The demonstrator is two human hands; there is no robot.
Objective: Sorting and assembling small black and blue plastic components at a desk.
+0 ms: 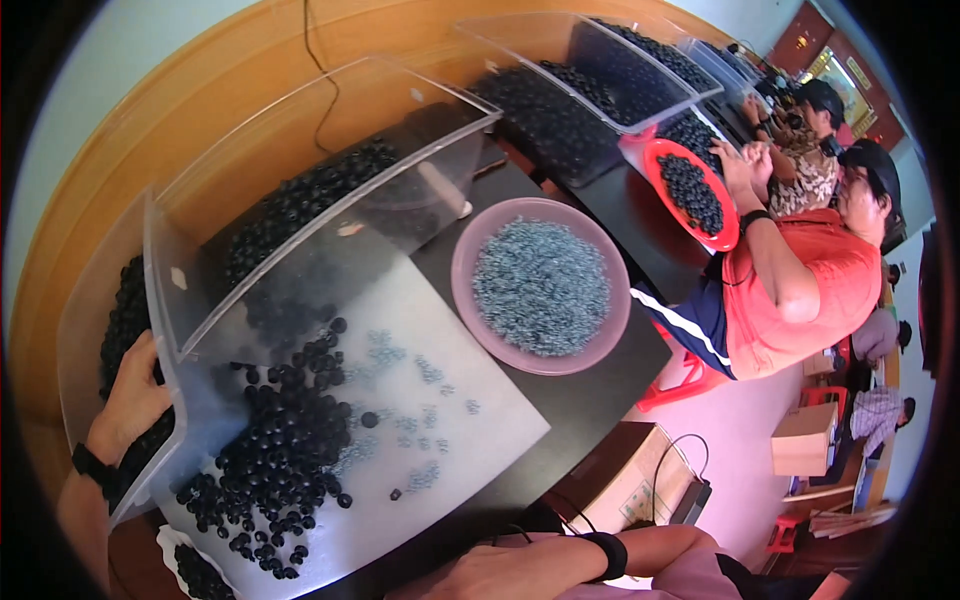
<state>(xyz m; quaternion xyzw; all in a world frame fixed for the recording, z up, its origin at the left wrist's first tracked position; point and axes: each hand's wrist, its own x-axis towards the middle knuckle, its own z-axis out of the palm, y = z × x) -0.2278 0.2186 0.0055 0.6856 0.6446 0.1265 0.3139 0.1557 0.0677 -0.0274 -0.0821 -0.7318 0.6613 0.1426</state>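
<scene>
My left hand is at the left, its fingers curled at the rim of a clear plastic bin that holds small black caps; the fingertips are partly hidden. My right hand lies low at the bottom edge, below the white board, its fingers cut off by the frame. On the white board is a heap of black caps, with small clusters of pale blue-grey pieces to its right. A pink basin beyond the board is filled with similar blue-grey pieces.
A large clear bin with black caps stands behind the board, and another clear bin farther back. At right, a co-worker in an orange-red shirt holds a red tray of black caps. A cardboard box stands beside the table.
</scene>
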